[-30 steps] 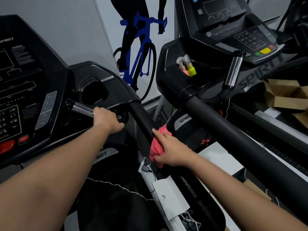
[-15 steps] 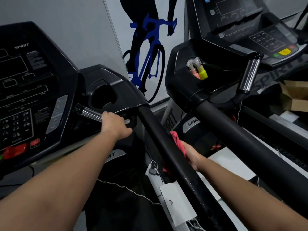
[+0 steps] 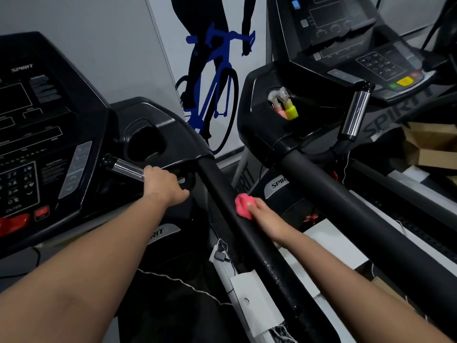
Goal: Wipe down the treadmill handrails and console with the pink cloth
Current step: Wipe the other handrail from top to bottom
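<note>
We count two consoles (near console (image 3: 44, 134), far console (image 3: 358, 53)), two padded handrails (near handrail (image 3: 244, 233), far handrail (image 3: 346, 206)) and two chrome grips (left grip (image 3: 126, 169), right grip (image 3: 356, 112)). We count two hands (left hand (image 3: 163, 185), right hand (image 3: 264, 215)), one pink cloth (image 3: 242, 206) and two spray bottles (pink bottle (image 3: 280, 112), yellow bottle (image 3: 291, 113)). We count one cyclist picture (image 3: 215, 70) on the wall.

Your cloth (image 3: 243, 206) was bright pink against the matte black handrail (image 3: 249, 233). Your console (image 3: 44, 134) was black with pale grey lettering, with red buttons (image 3: 14, 222) at its lower edge and a shiny silver pulse grip (image 3: 127, 169) beside it. The wall graphic (image 3: 212, 78) before you showed a black rider on a blue bicycle, and to your right were a yellow bottle (image 3: 291, 112) and what looked like a pink bottle (image 3: 281, 111).
</note>
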`<state>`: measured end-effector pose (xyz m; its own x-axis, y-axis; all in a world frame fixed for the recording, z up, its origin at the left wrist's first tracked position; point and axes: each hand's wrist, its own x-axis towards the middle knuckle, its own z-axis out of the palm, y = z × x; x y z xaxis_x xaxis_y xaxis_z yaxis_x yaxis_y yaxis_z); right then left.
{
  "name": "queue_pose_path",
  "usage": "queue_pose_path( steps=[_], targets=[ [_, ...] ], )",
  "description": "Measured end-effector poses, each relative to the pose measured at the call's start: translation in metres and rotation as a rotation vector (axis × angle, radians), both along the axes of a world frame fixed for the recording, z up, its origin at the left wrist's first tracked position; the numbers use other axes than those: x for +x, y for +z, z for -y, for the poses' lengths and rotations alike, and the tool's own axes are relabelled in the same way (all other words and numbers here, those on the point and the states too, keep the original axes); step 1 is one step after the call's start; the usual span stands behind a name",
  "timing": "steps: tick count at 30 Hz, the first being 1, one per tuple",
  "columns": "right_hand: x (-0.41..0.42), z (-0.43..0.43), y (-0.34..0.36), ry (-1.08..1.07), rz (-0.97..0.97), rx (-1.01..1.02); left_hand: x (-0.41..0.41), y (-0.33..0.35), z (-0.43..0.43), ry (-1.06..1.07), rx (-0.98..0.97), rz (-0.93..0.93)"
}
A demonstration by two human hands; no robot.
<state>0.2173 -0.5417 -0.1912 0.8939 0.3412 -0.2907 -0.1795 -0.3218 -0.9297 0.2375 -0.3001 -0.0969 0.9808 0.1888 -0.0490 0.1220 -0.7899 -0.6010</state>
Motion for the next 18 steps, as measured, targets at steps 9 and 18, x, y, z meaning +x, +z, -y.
queue_pose_path(
  steps=[9,18],
  targets=[
    [-0.088,0.003,0.031,0.335,0.708,-0.827,-0.002,0.004,0.0,-0.015,-0.029,-0.003],
    [-0.072,-0.002,0.044,0.25,0.456,-0.823,-0.004,0.003,-0.001,-0.039,-0.018,0.001]
  ],
)
